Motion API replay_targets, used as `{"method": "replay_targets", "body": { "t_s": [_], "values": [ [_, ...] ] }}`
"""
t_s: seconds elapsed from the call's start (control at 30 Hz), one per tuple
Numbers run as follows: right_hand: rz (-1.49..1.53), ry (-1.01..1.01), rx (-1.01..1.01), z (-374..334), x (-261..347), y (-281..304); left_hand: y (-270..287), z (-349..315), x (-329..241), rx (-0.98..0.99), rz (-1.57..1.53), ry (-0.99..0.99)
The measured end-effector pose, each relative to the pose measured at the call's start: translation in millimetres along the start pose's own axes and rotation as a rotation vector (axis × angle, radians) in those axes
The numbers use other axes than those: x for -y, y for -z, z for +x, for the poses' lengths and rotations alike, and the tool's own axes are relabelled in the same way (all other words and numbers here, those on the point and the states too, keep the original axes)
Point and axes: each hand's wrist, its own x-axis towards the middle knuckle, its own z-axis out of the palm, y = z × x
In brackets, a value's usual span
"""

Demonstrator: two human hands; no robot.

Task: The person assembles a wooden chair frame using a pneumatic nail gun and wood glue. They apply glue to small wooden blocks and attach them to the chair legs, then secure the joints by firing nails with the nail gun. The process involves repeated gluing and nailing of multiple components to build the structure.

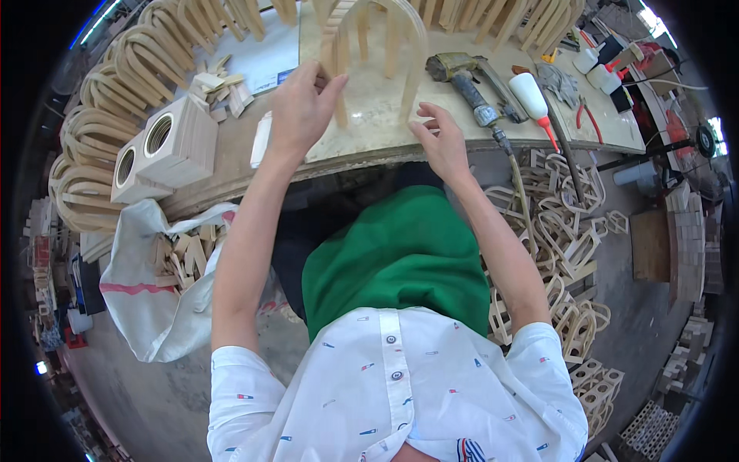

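A pale bentwood arch (418, 54) stands upright on the workbench in front of me, its curved top cut off by the upper edge of the view. My left hand (304, 108) is closed at its left leg, thumb across the wood; the fingers' far side is hidden. Beside the foot of the right leg is my right hand (443, 142), fingers loosely bent and apart, holding nothing. Close to my left wrist lies a white bottle (262, 140), partly covered by the arm. A nail gun (469, 88) with a hose rests on the bench to the right.
Many bent wooden arches (96, 138) line the bench's left and back. Wooden blocks with round threaded holes (181, 142) sit at the left edge. A red-tipped glue bottle (531, 100) and red-handled pliers (591, 119) lie right. A white scrap sack (135, 269) and wooden frames (573, 239) are below.
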Motion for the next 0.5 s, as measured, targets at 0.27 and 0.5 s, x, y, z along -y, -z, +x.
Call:
{"method": "replay_targets", "body": {
  "t_s": [0.27,0.5],
  "values": [
    [-0.141,0.001,-0.050,14.0,-13.2,-16.8,4.1,-18.6,25.4,0.005,-0.013,0.046],
    [-0.228,-0.003,-0.074,14.5,-1.6,-21.5,47.8,-71.6,88.1,0.059,0.381,0.180]
  ]
}}
